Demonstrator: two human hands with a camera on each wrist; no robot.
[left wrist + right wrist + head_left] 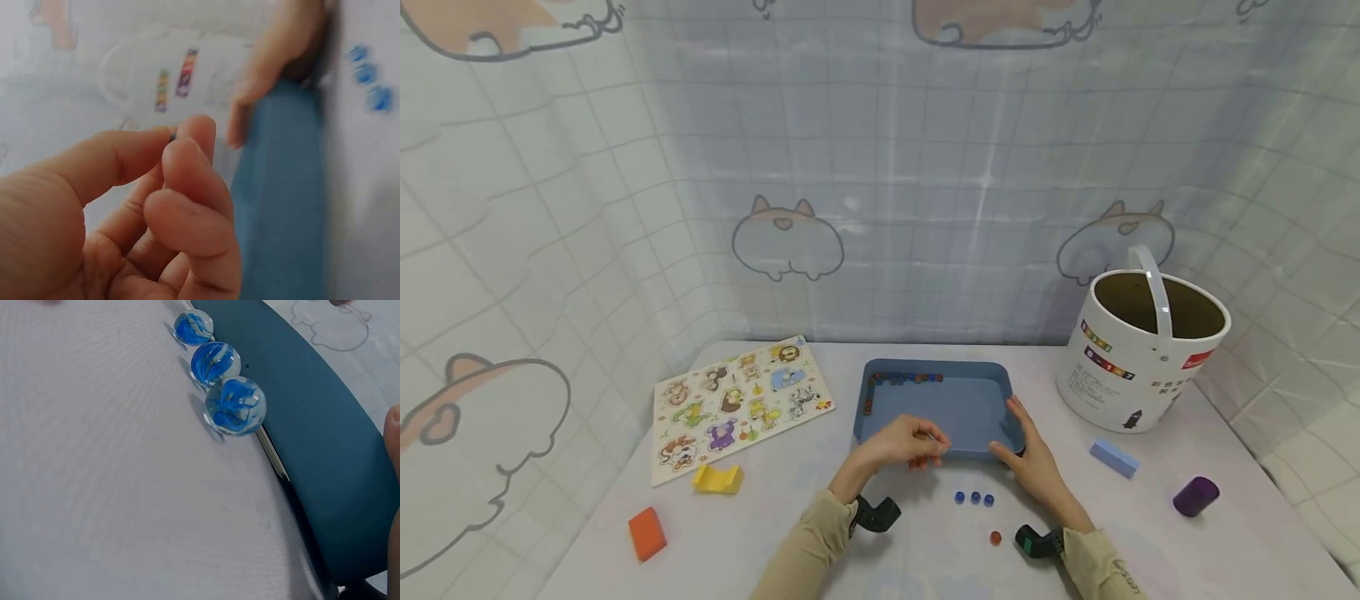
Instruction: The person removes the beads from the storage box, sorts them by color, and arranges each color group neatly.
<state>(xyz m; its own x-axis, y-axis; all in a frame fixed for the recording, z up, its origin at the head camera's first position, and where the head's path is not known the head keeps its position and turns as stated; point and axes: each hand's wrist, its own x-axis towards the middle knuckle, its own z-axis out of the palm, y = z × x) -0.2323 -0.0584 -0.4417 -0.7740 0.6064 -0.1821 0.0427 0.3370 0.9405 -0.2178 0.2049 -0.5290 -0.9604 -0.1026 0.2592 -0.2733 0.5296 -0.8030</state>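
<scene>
My left hand (906, 443) is over the near edge of a blue-grey tray (973, 417). Between its thumb and fingertips it pinches a small marble (173, 135), of which only a dark glassy sliver shows. At the tray's near right corner rests my right hand (1036, 462), thumb on the front rim and fairly straight fingers along the right side. Brown and blue marbles (917, 377) line the tray's back and left walls. Three blue swirled marbles (235, 406) lie in a row on the table before the tray, with one orange-brown marble (996, 538) nearer me.
An animal picture board (741, 408) lies left of the tray, with a yellow block (717, 479) and an orange block (647, 534) nearby. To the right stand a white bucket (1101, 379) with a handle, a light blue block (1115, 458) and a purple cylinder (1196, 497).
</scene>
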